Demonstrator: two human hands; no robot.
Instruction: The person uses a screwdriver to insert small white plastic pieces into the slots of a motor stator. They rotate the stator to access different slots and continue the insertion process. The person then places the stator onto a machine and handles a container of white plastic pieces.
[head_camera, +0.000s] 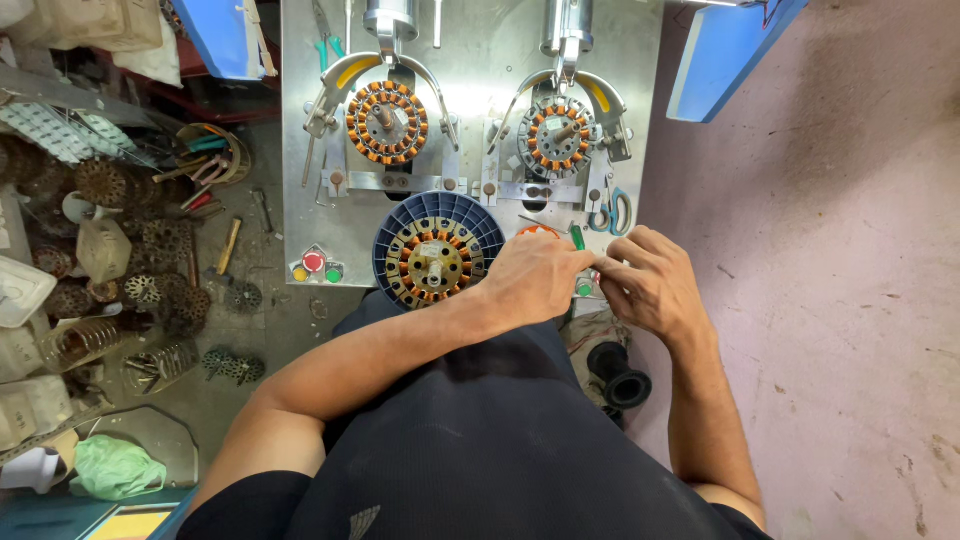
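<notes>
Two stators sit clamped on the steel plate (480, 60), one at the plate's left (387, 122) with orange coils all round, one at its right (557, 135) with grey steel showing between fewer coils; each is held under a curved arm and a vertical spindle, apparently so wire can be laid into the slots while the core stays fixed. A third stator (437, 262) lies flat in a blue ribbed holder (395, 225) at the plate's near edge, just beside the left hand (533, 277), where it is within easy reach of the seated person. Both hands meet at the plate's near-right corner. The left hand is curled, fingers bent inward and pinched toward the right hand (652, 283), whose fingers are likewise drawn together; they seem to grip something thin between them, possibly a wire end, but it is too small to tell. A green-handled tool (577, 238) stands just beyond the knuckles, and scissors (612, 212) lie on the plate's right edge, near the right stator, presumably kept there for trimming. Red and green buttons (322, 264) sit at the plate's near-left corner. Left of the plate, a cluttered bench holds bare cores (160, 290) and loose hand tools (205, 160).
</notes>
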